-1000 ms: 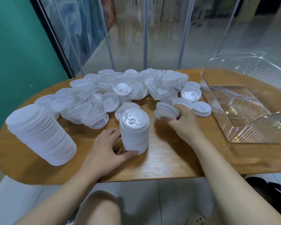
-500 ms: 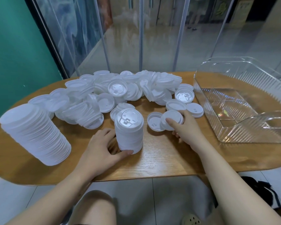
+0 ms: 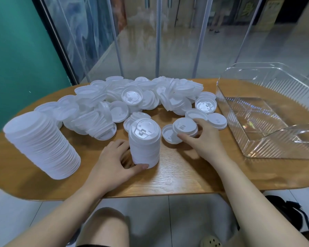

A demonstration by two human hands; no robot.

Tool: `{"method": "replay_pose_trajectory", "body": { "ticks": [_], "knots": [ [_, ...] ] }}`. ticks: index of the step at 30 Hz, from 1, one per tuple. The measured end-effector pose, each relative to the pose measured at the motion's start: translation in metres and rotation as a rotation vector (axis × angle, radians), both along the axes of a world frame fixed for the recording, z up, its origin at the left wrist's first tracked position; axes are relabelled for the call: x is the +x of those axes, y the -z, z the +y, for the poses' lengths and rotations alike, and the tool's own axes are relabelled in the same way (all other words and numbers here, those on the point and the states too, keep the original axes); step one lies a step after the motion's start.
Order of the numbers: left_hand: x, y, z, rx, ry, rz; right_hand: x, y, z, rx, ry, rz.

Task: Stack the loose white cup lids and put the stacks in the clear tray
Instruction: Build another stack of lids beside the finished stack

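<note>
Head | left hand (image 3: 112,163) grips upright lid stack (image 3: 144,142) | right hand (image 3: 202,139) pinches lid (image 3: 185,126), top up

— What's on my table (image 3: 177,177) right now, left to right?

— Far left stands my tall leaning stack (image 3: 41,147). Behind it and toward the middle spreads the loose pile of lids (image 3: 132,98), reaching the table's far edge.

— And in front of the pile?

— The short upright stack (image 3: 144,142), near the front edge. My left hand (image 3: 112,163) sits just left of it, thumb touching its base. Just right of that stack lies a single lid (image 3: 168,134), with my right hand (image 3: 203,139) holding another lid (image 3: 185,126) partly over it.

— Further right?

— A few lone lids (image 3: 217,121) lie behind my right hand, then the tray (image 3: 275,150) at the right end.
</note>
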State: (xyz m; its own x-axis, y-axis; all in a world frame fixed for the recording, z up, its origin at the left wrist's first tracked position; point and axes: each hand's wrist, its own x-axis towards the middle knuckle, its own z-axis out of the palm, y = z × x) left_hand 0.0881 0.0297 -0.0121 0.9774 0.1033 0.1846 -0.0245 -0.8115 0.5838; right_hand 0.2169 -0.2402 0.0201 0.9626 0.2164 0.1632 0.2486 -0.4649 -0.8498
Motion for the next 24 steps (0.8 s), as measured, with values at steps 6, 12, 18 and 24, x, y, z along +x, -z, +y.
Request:
{"method": "replay_pose_trajectory", "body": {
  "ticks": [6, 12, 18, 24],
  "knots": [
    [0.0, 0.002, 0.001, 0.005, -0.002, 0.014, -0.025, -0.034, 0.017, 0.311, -0.161, -0.083],
    [-0.001, 0.001, 0.001, 0.0, -0.005, 0.017, -0.048, -0.032, 0.051, 0.19, -0.284, -0.169],
    [-0.001, 0.001, 0.0, 0.006, -0.003, 0.011, -0.045, -0.026, 0.063, 0.109, -0.312, -0.163],
    [0.0, 0.001, 0.001, 0.015, 0.007, 0.006, -0.042, -0.022, 0.066, 0.039, -0.35, -0.198]
  ]
}}
